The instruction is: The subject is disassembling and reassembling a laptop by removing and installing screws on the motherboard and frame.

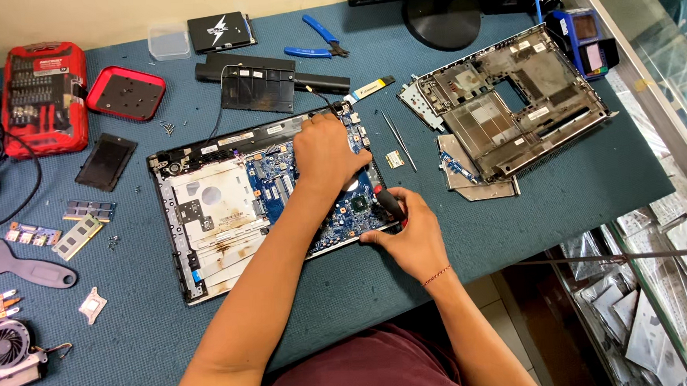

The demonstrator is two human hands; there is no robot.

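- Head view: an opened grey laptop base with a blue circuit board inside (227, 215) lies in the middle of the blue-green table mat (517, 223).
- The left hand (327, 153) lies flat, palm down, on the top right part of the laptop base, pressing on the blue board. Its fingers are close together and hold nothing.
- The right hand (410, 232) is at the right edge of the laptop base. It is closed around a small screwdriver with a red and black handle (387, 202), which leans in over the blue board.
- Thin silver tweezers (397, 139) and a tiny green chip card (394, 160) lie just right of the laptop base.
- An empty grey plastic laptop shell (511, 102) lies farther right of the laptop base.
- A red case full of screwdriver bits (45, 97) and its red lid (126, 92) sit up and left of the laptop base.
- Blue-handled pliers (314, 42) lie above the laptop base.
- A small round cooling fan (5, 352) sits far down and left of the laptop base.
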